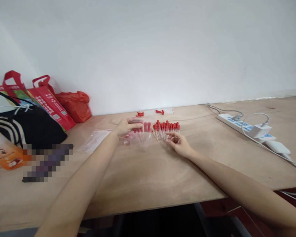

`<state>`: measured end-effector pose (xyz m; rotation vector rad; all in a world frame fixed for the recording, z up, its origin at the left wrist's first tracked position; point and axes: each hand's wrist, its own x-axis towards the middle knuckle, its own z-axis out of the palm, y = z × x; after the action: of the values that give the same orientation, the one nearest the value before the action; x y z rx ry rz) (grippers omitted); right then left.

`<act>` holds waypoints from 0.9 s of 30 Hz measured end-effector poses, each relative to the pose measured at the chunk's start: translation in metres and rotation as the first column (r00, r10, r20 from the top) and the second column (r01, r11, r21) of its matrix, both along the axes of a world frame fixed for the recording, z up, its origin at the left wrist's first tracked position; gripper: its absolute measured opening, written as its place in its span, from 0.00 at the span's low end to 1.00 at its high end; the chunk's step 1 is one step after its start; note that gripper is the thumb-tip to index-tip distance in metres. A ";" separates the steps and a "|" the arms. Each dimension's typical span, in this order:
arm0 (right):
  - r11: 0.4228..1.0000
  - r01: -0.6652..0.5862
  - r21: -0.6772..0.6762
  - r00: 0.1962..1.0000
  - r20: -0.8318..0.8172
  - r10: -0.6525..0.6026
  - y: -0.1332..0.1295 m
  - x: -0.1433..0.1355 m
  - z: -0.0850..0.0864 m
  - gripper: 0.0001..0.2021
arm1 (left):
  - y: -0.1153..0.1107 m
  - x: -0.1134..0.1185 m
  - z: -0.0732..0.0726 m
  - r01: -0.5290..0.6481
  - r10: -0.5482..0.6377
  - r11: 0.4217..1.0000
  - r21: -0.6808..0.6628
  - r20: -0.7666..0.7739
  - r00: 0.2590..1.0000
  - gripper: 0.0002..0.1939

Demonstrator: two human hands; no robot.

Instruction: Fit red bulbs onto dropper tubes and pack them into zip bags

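Note:
Near the middle of the wooden table, my left hand (127, 127) grips the upper left edge of a clear plastic bag (144, 138). Red-topped clear tubes show inside the bag, blurred by motion. To its right lies a row of clear droppers with red bulbs (166, 126), bulbs toward the wall. My right hand (179, 144) rests by the lower ends of these droppers, its fingers curled with thumb and forefinger close together; what it holds, if anything, is too small to tell.
Loose red bulbs (160, 112) lie by the wall. A flat clear bag (95, 140) is left of my left hand. Red bags (75, 105), a black cloth (41, 128) and an orange package (10, 154) stand left. A power strip (236, 124) with cables lies right.

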<state>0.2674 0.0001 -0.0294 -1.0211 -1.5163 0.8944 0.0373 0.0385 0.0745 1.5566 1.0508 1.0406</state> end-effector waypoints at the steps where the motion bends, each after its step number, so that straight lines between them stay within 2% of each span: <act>1: 1.000 0.004 0.006 1.000 0.006 -0.004 0.000 0.000 0.000 0.17 | 0.005 -0.003 0.004 -0.070 0.066 0.992 0.101 0.041 0.997 0.21; 3: 1.000 0.015 0.027 1.000 0.023 -0.016 0.000 0.001 -0.001 0.17 | 0.017 -0.005 0.005 -0.182 0.163 0.940 0.288 0.090 0.983 0.18; 6: 0.999 0.026 0.048 0.999 0.044 -0.028 0.001 0.001 -0.002 0.16 | 0.033 -0.007 -0.012 -0.246 0.240 0.863 0.441 0.071 0.968 0.16; 11: 0.998 0.037 0.051 0.997 0.059 -0.040 0.002 0.005 -0.002 0.16 | 0.045 -0.019 -0.051 -0.116 0.177 0.914 0.389 -0.126 0.976 0.18; 13: 0.998 0.036 0.056 0.997 0.071 -0.040 0.002 0.006 -0.002 0.16 | 0.042 -0.027 -0.056 -0.031 0.116 0.935 0.355 -0.223 0.968 0.16; 17: 0.997 0.035 0.066 0.993 0.111 -0.042 0.003 0.007 -0.003 0.14 | 0.026 -0.049 -0.053 0.151 -0.010 0.944 0.294 -0.430 0.903 0.18; 18: 0.997 0.038 0.067 0.991 0.128 -0.046 0.003 0.008 -0.004 0.14 | 0.022 -0.056 -0.052 0.175 0.014 0.933 0.315 -0.516 0.857 0.20; 19: 0.997 0.042 0.069 0.988 0.146 -0.051 0.003 0.008 -0.004 0.14 | 0.017 -0.063 -0.051 0.150 0.106 0.917 0.370 -0.587 0.802 0.22; 20: 0.996 0.045 0.072 0.985 0.165 -0.056 0.004 0.008 -0.005 0.13 | 0.013 -0.071 -0.052 0.065 0.257 0.897 0.437 -0.635 0.728 0.23; 21: 0.996 0.045 0.078 0.981 0.183 -0.058 0.004 0.008 -0.005 0.13 | 0.009 -0.080 -0.053 -0.049 0.414 0.868 0.495 -0.665 0.622 0.23; 22: 0.995 0.043 0.087 0.978 0.199 -0.060 0.004 0.008 -0.006 0.13 | 0.005 -0.089 -0.056 -0.164 0.541 0.829 0.535 -0.691 0.479 0.24; 23: 0.994 0.041 0.101 0.975 0.214 -0.062 0.004 0.008 -0.006 0.12 | 0.002 -0.097 -0.058 -0.250 0.597 0.802 0.542 -0.732 0.327 0.25; 25: 0.991 0.026 0.134 0.968 0.245 -0.059 0.003 0.008 -0.005 0.11 | -0.003 -0.111 -0.065 -0.343 0.601 0.779 0.524 -0.781 0.171 0.28; 26: 0.989 0.019 0.147 0.964 0.259 -0.057 0.002 0.007 -0.005 0.10 | -0.006 -0.116 -0.068 -0.366 0.554 0.792 0.488 -0.826 0.098 0.30; 27: 0.988 0.012 0.157 0.961 0.272 -0.055 0.001 0.007 -0.004 0.10 | -0.008 -0.120 -0.071 -0.370 0.502 0.814 0.448 -0.863 0.058 0.31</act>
<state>0.2742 0.0016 -0.0335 -1.0873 -1.7656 0.6177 -0.0826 0.0307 0.0036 2.0593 2.5698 0.2727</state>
